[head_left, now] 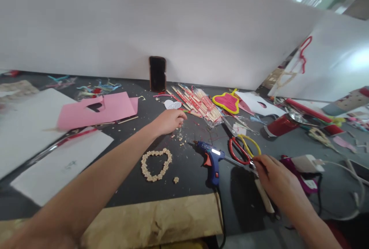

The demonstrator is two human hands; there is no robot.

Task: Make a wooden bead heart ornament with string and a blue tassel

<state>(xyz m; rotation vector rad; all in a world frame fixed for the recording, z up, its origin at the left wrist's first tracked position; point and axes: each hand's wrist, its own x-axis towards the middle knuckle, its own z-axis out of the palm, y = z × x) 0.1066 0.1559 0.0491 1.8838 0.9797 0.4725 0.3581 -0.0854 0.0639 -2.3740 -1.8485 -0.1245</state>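
My left hand [170, 121] reaches over the middle of the dark table, fingers curled together; whatever they hold, if anything, is too small to make out. Just behind it lie a white paper heart [173, 104] and a bundle of red-and-white wrapped sticks [198, 102]. My right hand [273, 174] is closed beside the scissors [240, 149] with one red and one yellow handle loop; what it grips is hidden. A blue glue gun [212, 160] lies between my hands, a pale rod at its back reaching toward my right fingers. Nearer me rest a beaded heart outline [156, 165] and a small bead flower [176, 180].
A phone [157, 74] leans against the white partition [115, 29]. Pink cut paper [98, 110] and white sheets [63, 168] lie left. Brown paper [161, 220] runs along the front. At right are a red can [281, 125], a white charger [307, 163] and cables.
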